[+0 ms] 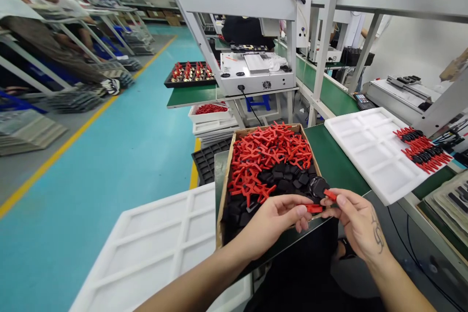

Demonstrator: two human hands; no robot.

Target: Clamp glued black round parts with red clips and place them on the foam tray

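Two hands on one small assembly, right over the near edge of the cardboard box [263, 175]. My left hand [272, 219] was pinching a red clip piece [314, 208] by its end, fingers closed on it, and my right hand [360, 222] was gripping another red piece [330, 195] that sat against a round black part [317, 187]. Looked to me like the joining step, the two reds nearly touching tip to tip just past the box's front right corner. I'd say the next move called for lining the ends up square and pressing them together without letting the black part twist.

The red pieces were glossy plastic, short and flat-ended, same colour as the X-shaped heap filling the far half of the box; the near half held loose black blocks. Right of the box sat a white tray [369, 148] on the green counter [334, 165], with a row of finished red-and-black clips [420, 151] at its far side.
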